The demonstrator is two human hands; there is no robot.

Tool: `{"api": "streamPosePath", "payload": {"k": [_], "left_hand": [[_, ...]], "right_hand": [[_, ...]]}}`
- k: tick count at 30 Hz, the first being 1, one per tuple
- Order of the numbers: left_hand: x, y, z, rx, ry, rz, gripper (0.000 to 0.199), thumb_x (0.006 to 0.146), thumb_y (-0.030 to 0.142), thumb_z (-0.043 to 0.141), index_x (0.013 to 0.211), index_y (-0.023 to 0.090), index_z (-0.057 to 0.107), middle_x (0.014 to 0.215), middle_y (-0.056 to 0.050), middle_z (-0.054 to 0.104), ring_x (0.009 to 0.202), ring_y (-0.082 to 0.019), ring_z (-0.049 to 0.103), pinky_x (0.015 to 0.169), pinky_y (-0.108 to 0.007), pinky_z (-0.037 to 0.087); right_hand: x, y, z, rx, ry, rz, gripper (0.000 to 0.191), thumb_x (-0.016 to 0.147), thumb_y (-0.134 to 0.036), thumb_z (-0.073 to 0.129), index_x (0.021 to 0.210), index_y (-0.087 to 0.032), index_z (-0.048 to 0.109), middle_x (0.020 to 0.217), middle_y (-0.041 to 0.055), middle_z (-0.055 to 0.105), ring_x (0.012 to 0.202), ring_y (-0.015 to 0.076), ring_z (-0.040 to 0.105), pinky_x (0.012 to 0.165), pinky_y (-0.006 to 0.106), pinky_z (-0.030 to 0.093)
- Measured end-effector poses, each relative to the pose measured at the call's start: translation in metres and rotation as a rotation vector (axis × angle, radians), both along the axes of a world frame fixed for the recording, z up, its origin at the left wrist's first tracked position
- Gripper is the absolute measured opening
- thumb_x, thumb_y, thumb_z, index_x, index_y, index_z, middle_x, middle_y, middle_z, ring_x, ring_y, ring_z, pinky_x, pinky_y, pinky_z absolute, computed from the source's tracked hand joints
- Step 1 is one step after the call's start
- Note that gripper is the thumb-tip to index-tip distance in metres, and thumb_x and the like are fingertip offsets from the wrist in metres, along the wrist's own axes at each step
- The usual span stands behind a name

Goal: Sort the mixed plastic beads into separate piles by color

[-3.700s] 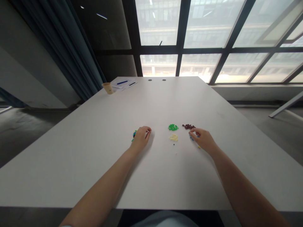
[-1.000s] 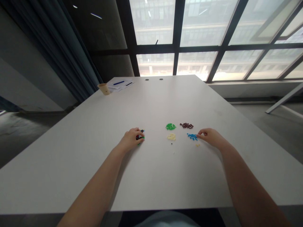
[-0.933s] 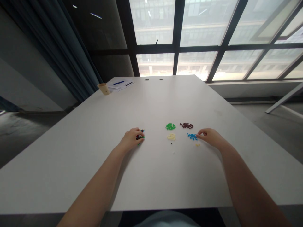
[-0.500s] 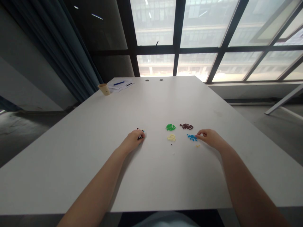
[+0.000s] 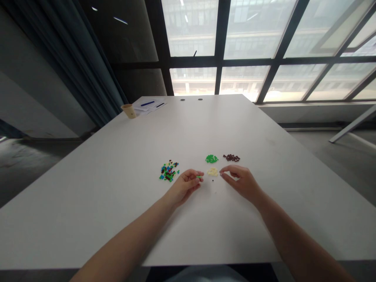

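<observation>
My left hand (image 5: 185,185) pinches a small green brick (image 5: 199,176) between thumb and fingers, just above the table. To its left lies a mixed pile of small bricks (image 5: 168,172) in green, blue, dark brown and pale yellow. My right hand (image 5: 243,183) has thumb and index fingertips almost together beside the pale yellow pile (image 5: 212,171); what they hold, if anything, is too small to make out. Farther back are a green pile (image 5: 211,158) and a dark brown pile (image 5: 232,158). The blue pile is hidden behind my right hand.
One tiny dark piece (image 5: 213,180) and a whitish speck (image 5: 215,192) lie on the white table (image 5: 188,227) in front of the yellow pile. A paper cup (image 5: 129,111) and papers with a blue pen (image 5: 147,103) are at the far left edge.
My left hand has moved right from the mixed pile, uncovering it, and now shows a green brick. My right hand has moved left from the blue pile to the pale yellow one.
</observation>
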State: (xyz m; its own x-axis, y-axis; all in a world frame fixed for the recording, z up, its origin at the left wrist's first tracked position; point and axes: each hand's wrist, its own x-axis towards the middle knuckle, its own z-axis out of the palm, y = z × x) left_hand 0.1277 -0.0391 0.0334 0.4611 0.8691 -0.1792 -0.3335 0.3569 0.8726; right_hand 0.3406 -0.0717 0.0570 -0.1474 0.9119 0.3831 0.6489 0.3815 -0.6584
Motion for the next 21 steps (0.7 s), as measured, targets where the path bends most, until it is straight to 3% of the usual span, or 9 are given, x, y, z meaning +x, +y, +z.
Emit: {"api": "streamPosePath", "payload": {"k": [5,12,21], "left_hand": [[0.012,-0.017,0.004,0.207,0.045,-0.028,0.024,0.055,0.027,0.075,0.059,0.016,0.054,0.066,0.001,0.054,0.062,-0.008,0.051,0.059,-0.022,0.042],[0.005,-0.017,0.011,0.619,0.300,-0.040,0.010,0.068,0.024,0.065,0.066,0.017,0.058,0.071,-0.003,0.058,0.071,-0.013,0.053,0.069,-0.028,0.041],[0.005,-0.020,0.007,0.676,0.416,0.003,0.010,0.069,0.027,0.064,0.072,0.018,0.060,0.073,-0.004,0.060,0.072,-0.015,0.053,0.069,-0.028,0.042]], "right_hand": [[-0.031,-0.015,-0.003,0.283,0.073,0.197,0.008,0.074,-0.024,0.056,0.079,-0.019,0.060,0.058,-0.0007,0.052,0.056,0.0110,0.046,0.055,0.024,0.036],[-0.031,-0.015,-0.005,0.272,0.069,0.217,0.005,0.073,-0.019,0.056,0.078,-0.020,0.058,0.055,-0.0031,0.046,0.054,0.0104,0.043,0.056,0.025,0.036],[-0.030,-0.013,-0.007,0.253,0.047,0.254,0.008,0.076,-0.018,0.053,0.077,-0.020,0.060,0.053,-0.0039,0.044,0.052,0.0096,0.042,0.054,0.023,0.033]]}}
